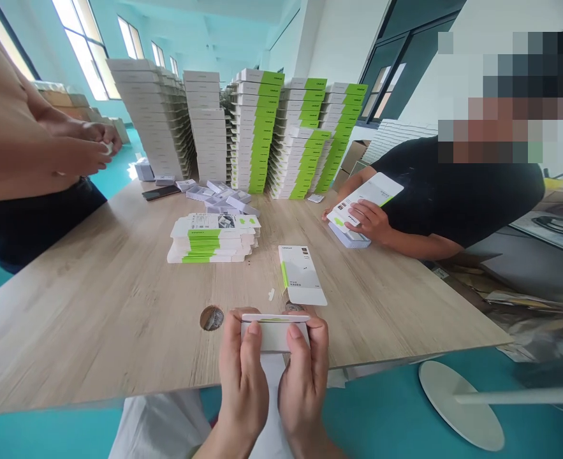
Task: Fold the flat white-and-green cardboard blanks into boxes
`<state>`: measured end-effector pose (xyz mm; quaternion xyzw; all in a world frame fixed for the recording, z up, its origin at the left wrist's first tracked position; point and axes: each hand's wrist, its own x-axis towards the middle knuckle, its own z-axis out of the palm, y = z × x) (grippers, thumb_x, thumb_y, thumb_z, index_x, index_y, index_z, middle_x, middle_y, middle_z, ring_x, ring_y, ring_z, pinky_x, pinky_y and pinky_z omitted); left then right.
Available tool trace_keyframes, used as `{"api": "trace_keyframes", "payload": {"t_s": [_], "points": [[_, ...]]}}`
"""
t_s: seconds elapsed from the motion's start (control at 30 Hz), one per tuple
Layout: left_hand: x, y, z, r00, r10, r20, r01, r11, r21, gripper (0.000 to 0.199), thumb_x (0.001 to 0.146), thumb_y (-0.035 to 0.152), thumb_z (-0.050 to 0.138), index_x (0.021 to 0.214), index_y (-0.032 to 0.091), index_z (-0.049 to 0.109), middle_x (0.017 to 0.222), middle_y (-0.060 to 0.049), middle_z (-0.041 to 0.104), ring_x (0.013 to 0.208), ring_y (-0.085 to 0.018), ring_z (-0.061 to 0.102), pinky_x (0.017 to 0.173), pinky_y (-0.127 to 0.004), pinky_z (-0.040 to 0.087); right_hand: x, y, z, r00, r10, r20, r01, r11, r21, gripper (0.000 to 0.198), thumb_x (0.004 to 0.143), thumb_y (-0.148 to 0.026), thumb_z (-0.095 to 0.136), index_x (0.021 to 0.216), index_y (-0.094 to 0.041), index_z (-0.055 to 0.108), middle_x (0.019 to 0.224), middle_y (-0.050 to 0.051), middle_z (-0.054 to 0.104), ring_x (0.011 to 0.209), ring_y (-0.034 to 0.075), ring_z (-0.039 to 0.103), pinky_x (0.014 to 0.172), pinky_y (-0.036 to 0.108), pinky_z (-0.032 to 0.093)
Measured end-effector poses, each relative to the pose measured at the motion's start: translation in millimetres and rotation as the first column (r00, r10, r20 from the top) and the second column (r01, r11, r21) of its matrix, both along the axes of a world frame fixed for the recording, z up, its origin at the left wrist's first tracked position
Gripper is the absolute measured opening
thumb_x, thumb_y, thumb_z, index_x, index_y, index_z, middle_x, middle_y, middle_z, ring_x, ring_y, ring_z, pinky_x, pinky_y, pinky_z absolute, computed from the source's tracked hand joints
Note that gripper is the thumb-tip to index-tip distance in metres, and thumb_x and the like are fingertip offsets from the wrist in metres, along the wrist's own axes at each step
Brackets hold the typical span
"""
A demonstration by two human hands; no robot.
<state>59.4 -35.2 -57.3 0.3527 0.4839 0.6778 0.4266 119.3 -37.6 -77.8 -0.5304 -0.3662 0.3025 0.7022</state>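
Note:
Both my hands grip a small white cardboard box [275, 338] at the table's front edge. My left hand [245, 376] wraps its left end, thumb resting on the near face. At the right end, my right hand [304, 376] holds it the same way. A flap with a thin green mark stands along the box's upper edge. Just beyond my hands lies a flat white carton [303, 275] with a green edge and printing. Farther left sits a stack of flat white-and-green cartons [214, 239].
Tall stacks of white-and-green boxes [257, 127] line the table's back. Small white trays [219, 194] and a dark phone [160, 193] lie before them. A round hole [212, 317] pierces the wooden table [118, 306]. A co-worker's hand [370, 220] holds a carton at right; another person stands left.

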Motion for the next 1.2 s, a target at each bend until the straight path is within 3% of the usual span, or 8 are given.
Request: {"api": "trace_keyframes", "payload": {"t_s": [0.27, 0.37, 0.5, 0.63, 0.8, 1.0, 1.1, 1.2], "points": [[-7, -5, -16.0, 0.989, -0.138, 0.057, 0.135, 0.990, 0.045, 0.032, 0.093, 0.054, 0.064, 0.089, 0.022, 0.065, 0.075, -0.001, 0.061, 0.064, -0.017, 0.053, 0.060, -0.027, 0.047, 0, -6, 0, 0.984, 0.118, -0.137, -0.121, 0.992, -0.015, 0.028, 0.098, -0.053, 0.056, 0.101, -0.026, 0.061, 0.094, 0.004, 0.067, 0.080, 0.022, 0.064, 0.069, 0.033, 0.051], [-12, -5, -26.1, 0.994, -0.089, -0.055, 0.098, 0.980, 0.175, 0.035, 0.091, 0.057, 0.067, 0.099, 0.023, 0.069, 0.087, -0.005, 0.065, 0.071, -0.020, 0.058, 0.065, -0.031, 0.049, 2, -8, 2, 0.952, 0.222, -0.212, -0.238, 0.970, -0.053, 0.029, 0.100, -0.055, 0.051, 0.099, -0.028, 0.060, 0.089, 0.003, 0.064, 0.077, 0.022, 0.061, 0.067, 0.035, 0.050], [-21, 5, -46.5, 0.964, -0.016, -0.265, 0.110, 0.932, 0.345, 0.032, 0.094, 0.054, 0.066, 0.098, 0.022, 0.069, 0.089, -0.007, 0.065, 0.075, -0.021, 0.059, 0.067, -0.031, 0.049, 7, -4, 4, 0.966, 0.210, -0.147, -0.224, 0.971, -0.084, 0.035, 0.098, -0.058, 0.050, 0.086, -0.027, 0.060, 0.076, 0.001, 0.058, 0.068, 0.022, 0.055, 0.062, 0.034, 0.048], [-21, 16, -61.2, 0.947, 0.097, -0.306, 0.041, 0.910, 0.414, 0.040, 0.091, 0.062, 0.065, 0.097, 0.022, 0.067, 0.089, -0.006, 0.065, 0.078, -0.021, 0.062, 0.070, -0.030, 0.049, 16, 6, 13, 0.941, 0.291, -0.171, -0.309, 0.947, -0.090, 0.028, 0.092, -0.049, 0.057, 0.074, -0.027, 0.055, 0.070, 0.000, 0.053, 0.066, 0.021, 0.052, 0.060, 0.033, 0.046], [-20, 25, -68.8, 0.954, 0.088, -0.285, 0.018, 0.937, 0.349, 0.054, 0.084, 0.072, 0.066, 0.098, 0.020, 0.065, 0.091, -0.007, 0.068, 0.080, -0.023, 0.066, 0.069, -0.032, 0.052, 25, 19, 34, 0.823, 0.356, -0.443, -0.468, 0.866, -0.175, 0.009, 0.078, -0.034, 0.058, 0.076, -0.025, 0.056, 0.075, -0.002, 0.061, 0.076, 0.021, 0.059, 0.071, 0.031, 0.050], [-34, 30, -74.8, 0.940, -0.135, -0.313, 0.201, 0.961, 0.191, 0.040, 0.081, 0.047, 0.082, 0.105, 0.017, 0.071, 0.094, -0.011, 0.080, 0.081, -0.026, 0.077, 0.069, -0.032, 0.059, 29, 29, 42, 0.737, 0.383, -0.557, -0.551, 0.818, -0.167, 0.020, 0.076, -0.044, 0.065, 0.080, -0.024, 0.063, 0.088, 0.002, 0.074, 0.095, 0.028, 0.069, 0.081, 0.036, 0.055], [-36, 29, -68.1, 0.957, -0.167, -0.236, 0.195, 0.975, 0.102, 0.043, 0.081, 0.050, 0.081, 0.106, 0.016, 0.071, 0.097, -0.013, 0.082, 0.083, -0.027, 0.078, 0.072, -0.033, 0.060, 26, 25, 33, 0.768, 0.476, -0.428, -0.580, 0.800, -0.152, 0.043, 0.090, -0.061, 0.055, 0.103, -0.023, 0.071, 0.106, 0.007, 0.078, 0.108, 0.031, 0.070, 0.088, 0.040, 0.057], [-34, 30, -54.7, 0.984, -0.141, -0.112, 0.135, 0.989, -0.052, 0.054, 0.073, 0.059, 0.083, 0.103, 0.015, 0.072, 0.096, -0.014, 0.082, 0.084, -0.029, 0.078, 0.074, -0.034, 0.059, 17, 15, 10, 0.861, 0.498, -0.107, -0.508, 0.852, -0.127, 0.059, 0.099, -0.067, 0.047, 0.141, -0.027, 0.058, 0.136, 0.009, 0.069, 0.129, 0.029, 0.063, 0.102, 0.039, 0.055]]}}
